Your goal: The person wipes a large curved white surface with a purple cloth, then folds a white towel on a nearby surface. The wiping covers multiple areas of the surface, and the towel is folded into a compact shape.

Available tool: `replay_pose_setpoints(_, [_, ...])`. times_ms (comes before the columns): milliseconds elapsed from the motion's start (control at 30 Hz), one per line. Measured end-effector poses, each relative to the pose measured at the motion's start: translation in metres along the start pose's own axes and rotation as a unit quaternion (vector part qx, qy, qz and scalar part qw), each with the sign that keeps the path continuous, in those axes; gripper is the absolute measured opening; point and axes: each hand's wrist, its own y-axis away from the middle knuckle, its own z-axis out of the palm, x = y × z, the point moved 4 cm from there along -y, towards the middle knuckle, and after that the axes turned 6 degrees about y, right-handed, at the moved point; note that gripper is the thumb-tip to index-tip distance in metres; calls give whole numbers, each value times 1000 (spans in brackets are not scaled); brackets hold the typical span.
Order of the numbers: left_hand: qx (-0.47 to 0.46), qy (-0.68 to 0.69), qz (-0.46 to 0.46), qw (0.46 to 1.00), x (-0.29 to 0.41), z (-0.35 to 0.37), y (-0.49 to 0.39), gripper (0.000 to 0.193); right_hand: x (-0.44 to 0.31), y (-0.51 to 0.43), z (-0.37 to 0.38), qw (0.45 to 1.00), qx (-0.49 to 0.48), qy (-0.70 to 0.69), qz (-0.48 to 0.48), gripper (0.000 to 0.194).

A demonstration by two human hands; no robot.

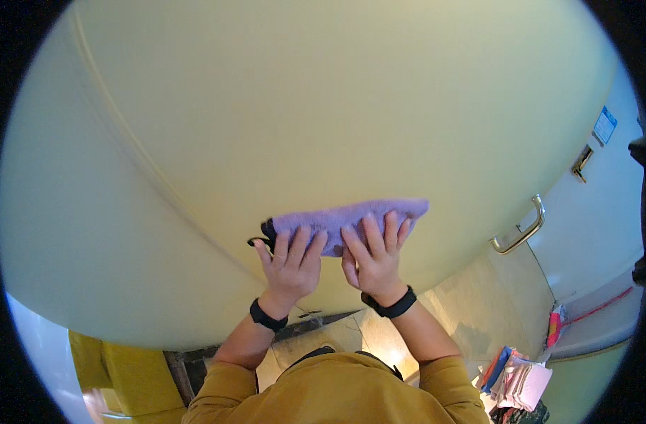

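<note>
A purple cloth (349, 214) with dark damp-looking patches is pressed against a large pale green door or panel (354, 132). My left hand (293, 262) lies on the cloth's left part with its fingers spread. Beside that hand, a black trim and a black loop (259, 241) stick out at the cloth's left end. With fingertips pointing up the panel, my right hand (376, 257) holds the cloth's right part against the surface. Each wrist wears a black band. The cloth's lower edge is partly hidden behind my fingers.
A curved metal pull handle (519, 230) juts from the panel's right side. Farther right is a white door with a lever handle (582, 164). Folded cloths (519, 379) are stacked low right, near a pink brush head (554, 326). Yellow upholstery (137, 376) stands lower left.
</note>
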Motion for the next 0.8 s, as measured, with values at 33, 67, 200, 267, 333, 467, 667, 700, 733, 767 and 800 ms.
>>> replay_pose_setpoints(33, [16, -5, -10, 1000, -11, -5, -15, 35, -2, -19, 1, 1000, -14, 0, -9, 43])
replay_pose_setpoints(67, [28, -7, -6, 1000, -21, -6, -38, 36, 3, -41, 2, 1000, -5, 0, -1, 43])
replay_pose_setpoints(200, [34, -21, -74, 996, -56, -25, -109, 41, 10, -125, 2, 1000, -7, 6, -10, 42])
replay_pose_setpoints(267, [7, -22, -120, 992, -73, -27, -118, 42, 1, -138, 5, 1000, 23, -11, -13, 42])
replay_pose_setpoints(333, [16, 2, -73, 997, -79, -15, -118, 42, 2, -138, 25, 999, -29, 4, 19, 41])
replay_pose_setpoints(467, [-24, 1, -8, 1000, -92, 21, -107, 39, 9, -124, 66, 999, -10, -19, 26, 40])
replay_pose_setpoints(667, [-16, -41, -54, 998, -104, 15, -148, 38, 24, -165, 77, 997, 34, -69, 32, 40])
replay_pose_setpoints(700, [-22, -37, -94, 995, -107, 6, -158, 38, 22, -178, 70, 996, 56, -70, 14, 40])
replay_pose_setpoints(733, [10, -47, -81, 996, -105, 0, -169, 38, 26, -191, 66, 995, 74, -74, 4, 41])
replay_pose_setpoints(767, [-6, -48, -114, 992, -107, -2, -176, 38, 27, -200, 63, 996, 59, -63, 6, 41])
replay_pose_setpoints(800, [0, -45, -116, 992, -104, -6, -178, 39, 25, -202, 55, 992, 93, -82, -10, 41])
